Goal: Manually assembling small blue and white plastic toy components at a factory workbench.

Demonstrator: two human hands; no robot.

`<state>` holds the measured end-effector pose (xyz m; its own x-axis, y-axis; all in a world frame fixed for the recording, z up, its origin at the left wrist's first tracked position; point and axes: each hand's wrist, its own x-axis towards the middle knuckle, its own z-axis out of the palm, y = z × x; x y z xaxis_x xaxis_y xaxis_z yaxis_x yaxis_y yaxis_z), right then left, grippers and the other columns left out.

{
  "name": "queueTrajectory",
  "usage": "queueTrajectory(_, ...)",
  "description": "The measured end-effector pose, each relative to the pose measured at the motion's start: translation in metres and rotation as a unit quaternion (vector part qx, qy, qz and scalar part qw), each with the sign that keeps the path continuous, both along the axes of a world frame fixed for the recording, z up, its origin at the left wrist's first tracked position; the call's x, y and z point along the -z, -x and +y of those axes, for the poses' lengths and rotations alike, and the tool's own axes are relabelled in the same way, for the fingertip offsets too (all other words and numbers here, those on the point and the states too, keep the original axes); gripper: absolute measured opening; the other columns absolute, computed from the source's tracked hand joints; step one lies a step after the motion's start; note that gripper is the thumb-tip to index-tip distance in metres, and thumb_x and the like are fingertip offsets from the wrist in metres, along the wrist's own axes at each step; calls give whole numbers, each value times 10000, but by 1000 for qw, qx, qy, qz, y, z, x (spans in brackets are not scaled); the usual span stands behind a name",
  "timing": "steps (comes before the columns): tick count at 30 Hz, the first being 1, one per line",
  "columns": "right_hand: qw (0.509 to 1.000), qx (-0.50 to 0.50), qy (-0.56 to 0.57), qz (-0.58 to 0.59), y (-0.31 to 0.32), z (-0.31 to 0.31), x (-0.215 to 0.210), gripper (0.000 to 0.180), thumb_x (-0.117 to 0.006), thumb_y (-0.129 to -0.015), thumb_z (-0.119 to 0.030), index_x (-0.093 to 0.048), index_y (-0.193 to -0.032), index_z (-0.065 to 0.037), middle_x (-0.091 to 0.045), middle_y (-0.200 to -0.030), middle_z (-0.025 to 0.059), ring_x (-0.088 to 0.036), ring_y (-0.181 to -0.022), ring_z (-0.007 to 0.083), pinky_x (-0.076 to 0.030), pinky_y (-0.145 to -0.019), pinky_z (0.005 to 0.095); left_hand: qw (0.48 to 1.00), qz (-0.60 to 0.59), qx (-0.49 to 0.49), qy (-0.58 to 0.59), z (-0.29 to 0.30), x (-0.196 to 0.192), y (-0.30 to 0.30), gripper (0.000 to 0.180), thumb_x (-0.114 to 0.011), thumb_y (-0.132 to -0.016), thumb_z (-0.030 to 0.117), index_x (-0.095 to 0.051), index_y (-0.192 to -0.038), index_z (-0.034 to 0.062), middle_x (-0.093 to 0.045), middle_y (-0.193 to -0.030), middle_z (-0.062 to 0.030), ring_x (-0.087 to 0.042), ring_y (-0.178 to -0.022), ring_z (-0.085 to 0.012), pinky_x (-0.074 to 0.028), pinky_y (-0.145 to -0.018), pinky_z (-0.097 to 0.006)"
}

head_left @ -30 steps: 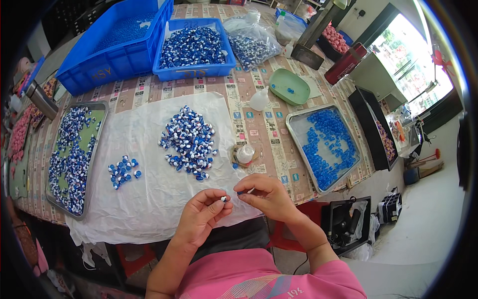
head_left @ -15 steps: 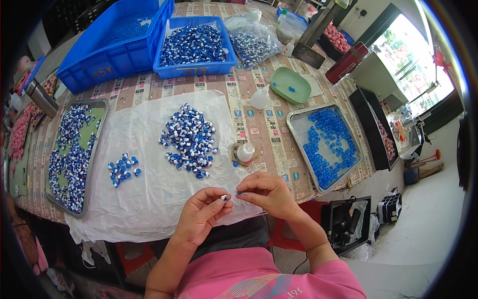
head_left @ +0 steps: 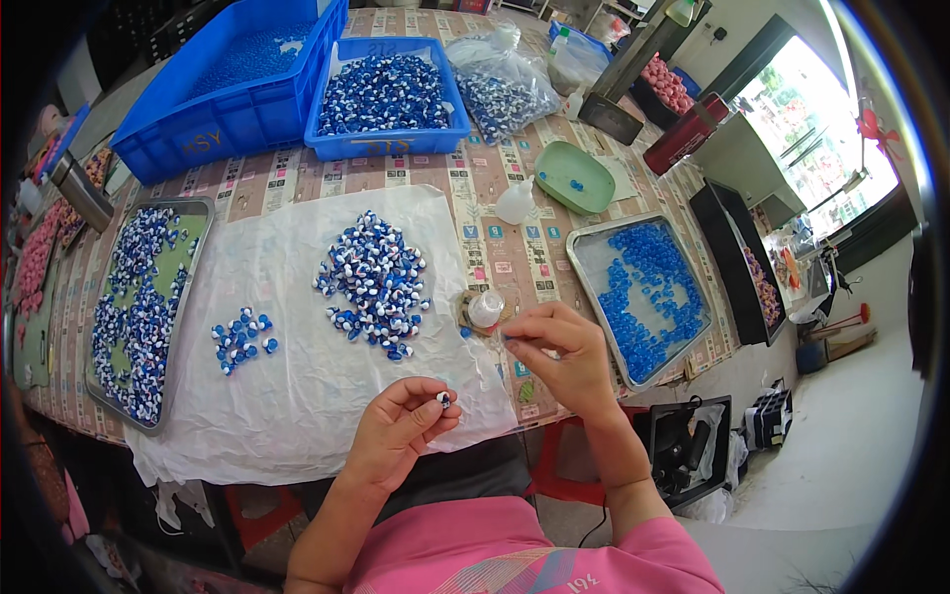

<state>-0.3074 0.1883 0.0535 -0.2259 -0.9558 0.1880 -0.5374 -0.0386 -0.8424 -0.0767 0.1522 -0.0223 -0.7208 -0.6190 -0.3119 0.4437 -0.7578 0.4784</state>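
Note:
In a pinch of thumb and fingers, my left hand [head_left: 408,428] holds a small white-and-dark-blue bead [head_left: 443,399] above the front edge of the white sheet [head_left: 297,416]. My right hand [head_left: 569,358] is closed in a pinch on a tiny blue piece [head_left: 510,339], mostly hidden by the fingertips. Just left of those fingertips stands a small clear jar [head_left: 486,309] on a brownish pad. A heap of blue-and-white beads [head_left: 371,282] lies on the sheet, with a smaller group of mostly blue ones [head_left: 240,340] to its left.
A metal tray of clear blue beads [head_left: 655,297] stands at right, a tray of blue-and-white pieces [head_left: 143,307] at left. Behind are blue crates [head_left: 386,147], a filled plastic bag [head_left: 505,89], a green dish [head_left: 574,168], a white squeeze bottle [head_left: 516,202] and a red flask [head_left: 686,134].
My right hand has moved away from the left one, up and to the right, close to the clear jar. My left hand stays almost in place with its bead.

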Motion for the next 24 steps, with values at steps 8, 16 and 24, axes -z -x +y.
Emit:
queueTrajectory(8, 991, 7, 7, 135, -1, -36, -13, 221, -741, -763, 16, -729, -980, -27, -700, -896, 80, -679, -789, 160, -539, -679, 267, 1000, 13, -1, 2, -1, -6, -13, 210, -607, -957, 20, -602, -1167, 1, -675, -1090, -114, -687, -976, -192, -560, -898, -316)
queueTrajectory(16, 965, -31, 15, 259, -12, -54, -16, 187, -752, -765, -29, -716, -948, -45, -693, -831, 86, -651, -736, 216, -512, -651, 319, 1000, 9, 0, 4, -5, -8, -22, 190, -621, -951, 27, -601, -1139, 12, -673, -1076, -109, -689, -964, -185, -583, -870, -311)
queueTrajectory(24, 970, -34, 40, 236, -25, -42, -19, 196, -761, -741, 2, -718, -927, -43, -693, -840, 78, -641, -727, 203, -505, -639, 309, 1000, 13, -9, -1, -7, -3, -24, 185, -620, -951, 25, -602, -1135, 13, -672, -1079, -103, -688, -965, -181, -581, -870, -308)
